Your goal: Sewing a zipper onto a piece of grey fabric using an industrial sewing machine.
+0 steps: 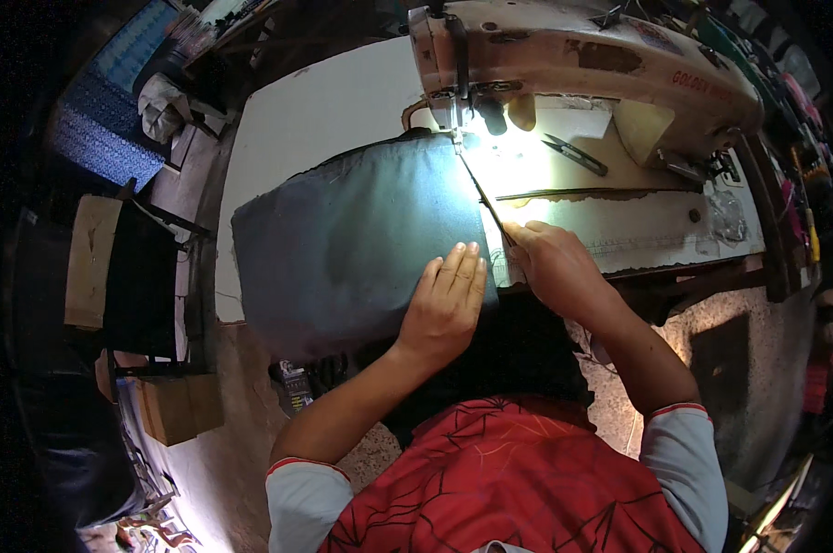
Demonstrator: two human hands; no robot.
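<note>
A large piece of blue-grey cloth [352,240] lies over the left part of the sewing table, its far right corner under the needle area of a sewing machine [564,41]. My left hand [446,300] rests flat on the cloth near its close right edge, fingers stretched out side by side. Beyond the cloth's right edge, my right hand [557,267] has its fingers closed on a narrow dark strip [484,195]. This strip runs from the needle along that edge; whether it is joined to the cloth I cannot tell. Part of it is hidden by my fingers.
Dark-handled thread snips [575,155] lie on the lit tabletop, right of the needle. A small dark round piece [695,216] and crumpled clear plastic [728,221] sit near the table's right end. A cardboard box [179,405] stands at the lower left, below a dark chair [140,276].
</note>
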